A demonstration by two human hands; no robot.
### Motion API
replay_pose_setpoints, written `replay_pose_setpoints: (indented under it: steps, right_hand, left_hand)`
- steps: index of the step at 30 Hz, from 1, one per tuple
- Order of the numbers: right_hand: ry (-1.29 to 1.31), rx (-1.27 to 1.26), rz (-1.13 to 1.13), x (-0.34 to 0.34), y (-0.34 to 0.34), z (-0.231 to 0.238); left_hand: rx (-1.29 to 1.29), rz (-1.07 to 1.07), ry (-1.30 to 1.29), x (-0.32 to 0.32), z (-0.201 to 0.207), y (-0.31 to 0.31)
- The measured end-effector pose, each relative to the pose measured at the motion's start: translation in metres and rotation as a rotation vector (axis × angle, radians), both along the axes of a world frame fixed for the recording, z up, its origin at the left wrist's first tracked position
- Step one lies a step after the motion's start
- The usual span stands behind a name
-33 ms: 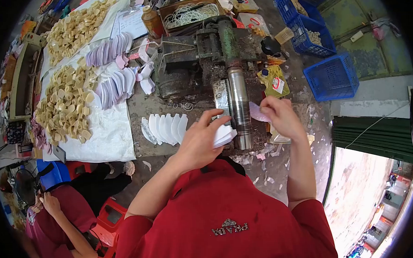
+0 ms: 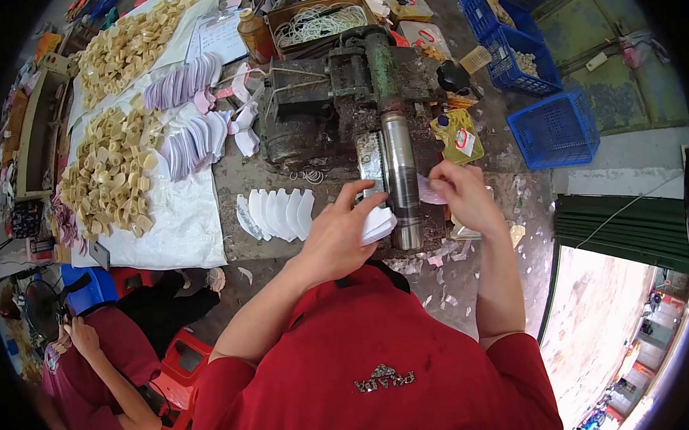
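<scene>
A scrap-strewn floor (image 2: 471,302) shows beyond one grey surface (image 2: 239,173), which carries one dark machine (image 2: 293,102) with one steel roller (image 2: 402,159). About six white pieces (image 2: 277,215) lie fanned on the surface. The left hand (image 2: 339,234) has its fingers closed on one white stack (image 2: 380,229); the right hand (image 2: 465,198) pinches one pink piece (image 2: 429,191) between its fingers, just right of the roller.

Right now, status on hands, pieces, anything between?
Left hand holds white pieces. Right hand pinches pink piece. Metal roller lies between both hands.
</scene>
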State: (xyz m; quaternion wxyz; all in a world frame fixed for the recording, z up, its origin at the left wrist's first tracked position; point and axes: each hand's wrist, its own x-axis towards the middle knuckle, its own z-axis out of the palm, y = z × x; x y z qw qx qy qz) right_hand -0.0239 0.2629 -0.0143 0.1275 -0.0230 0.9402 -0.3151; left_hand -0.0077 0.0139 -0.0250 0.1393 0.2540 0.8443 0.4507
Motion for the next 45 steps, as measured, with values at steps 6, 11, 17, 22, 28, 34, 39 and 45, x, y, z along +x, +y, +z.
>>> replay_pose_setpoints:
  steps: [6, 11, 17, 22, 28, 34, 39, 45]
  right_hand:
    - [0.316, -0.086, -0.197, 0.0, -0.012, -0.003]
    - [0.309, -0.227, -0.285, -0.001, -0.011, -0.014]
    - [0.279, -0.311, -0.35, -0.002, -0.018, -0.015]
    - [0.271, -0.37, -0.367, -0.002, -0.019, -0.014]
    - [0.362, -0.384, -0.119, 0.014, -0.064, 0.019]
    - [0.525, -0.383, 0.094, 0.027, -0.129, 0.01]
    - [0.675, -0.386, -0.012, 0.028, -0.128, 0.009]
    - [0.448, -0.437, -0.173, 0.007, -0.053, 0.024]
  left_hand:
    - [0.057, 0.15, -0.183, -0.001, 0.0, -0.007]
    - [0.149, 0.426, -0.179, -0.007, -0.035, -0.072]
    - [-0.477, 0.265, 0.167, 0.009, -0.105, -0.12]
    - [-0.637, -0.06, 0.114, 0.019, -0.126, -0.121]
    - [0.013, 0.31, -0.354, -0.003, -0.047, -0.098]
    - [1.096, 0.365, -0.615, 0.009, -0.002, -0.036]
    - [1.162, 0.426, -0.588, 0.012, 0.006, -0.017]
    - [0.703, 0.64, -0.486, -0.001, 0.001, -0.028]
